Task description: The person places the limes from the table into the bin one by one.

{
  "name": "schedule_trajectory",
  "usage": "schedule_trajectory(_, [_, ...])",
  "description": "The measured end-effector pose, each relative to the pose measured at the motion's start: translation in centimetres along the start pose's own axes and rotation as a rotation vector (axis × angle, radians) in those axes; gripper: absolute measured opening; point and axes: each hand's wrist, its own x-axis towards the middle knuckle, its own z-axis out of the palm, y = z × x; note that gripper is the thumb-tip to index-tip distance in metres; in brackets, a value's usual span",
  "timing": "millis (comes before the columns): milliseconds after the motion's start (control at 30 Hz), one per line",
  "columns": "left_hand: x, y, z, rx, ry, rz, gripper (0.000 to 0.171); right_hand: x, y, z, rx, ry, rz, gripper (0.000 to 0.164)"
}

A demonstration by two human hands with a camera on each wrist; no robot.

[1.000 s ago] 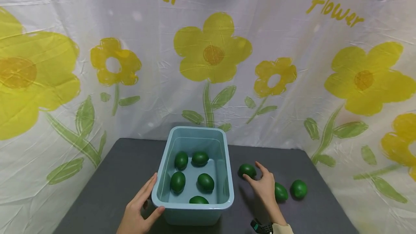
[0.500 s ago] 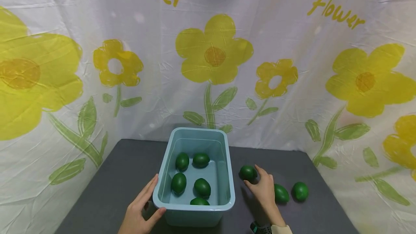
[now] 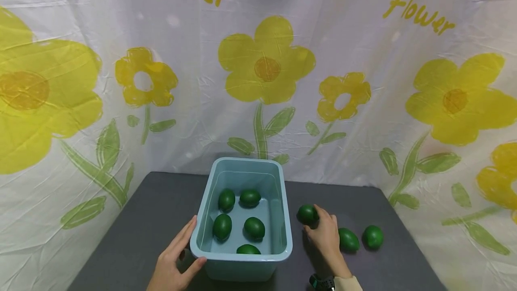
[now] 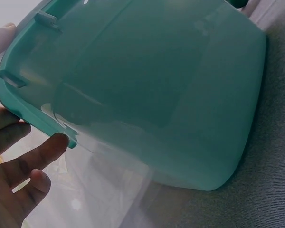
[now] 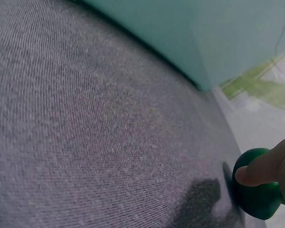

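Note:
To the right of a pale blue plastic bin (image 3: 238, 271), my right hand (image 3: 326, 237) grips a dark green lime (image 3: 306, 214) between thumb and fingers. The right wrist view shows the thumb (image 5: 262, 170) laid across this lime (image 5: 257, 204), close over the cloth. My left hand (image 3: 171, 259) rests against the bin's near left corner, fingers extended along the side and thumb on the front rim. In the left wrist view its fingertips (image 4: 57, 141) touch the bin's rim, the lower fingers standing loose. Several limes lie inside the bin, such as one (image 3: 254, 229) near its middle.
Two more limes lie right of my right hand, one (image 3: 348, 240) close beside it and another (image 3: 373, 237) farther out. Dark grey cloth (image 3: 133, 237) covers the table. A white curtain (image 3: 194, 116) printed with yellow flowers hangs behind and along both sides.
My right fingers have closed in around the lime from a wider spread. A lime inside the bin has rocked slightly. The left hand stays at the bin's corner.

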Motion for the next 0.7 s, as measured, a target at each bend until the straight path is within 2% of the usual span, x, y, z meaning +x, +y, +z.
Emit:
schedule_trajectory(200, [0.1, 0.0, -0.1, 0.0, -0.017, -0.006, 0.086, 0.5, 0.0, 0.1, -0.04, -0.014, 0.015, 0.073])
schedule_trajectory(400, [0.1, 0.0, -0.1, 0.007, -0.021, -0.035, 0.085, 0.7, 0.5, 0.7, -0.086, -0.013, -0.006, 0.072])
schedule_trajectory(700, [0.0, 0.1, -0.3, 0.002, -0.031, -0.014, 0.087, 0.7, 0.6, 1.3, -0.148, 0.078, -0.079, 0.057])
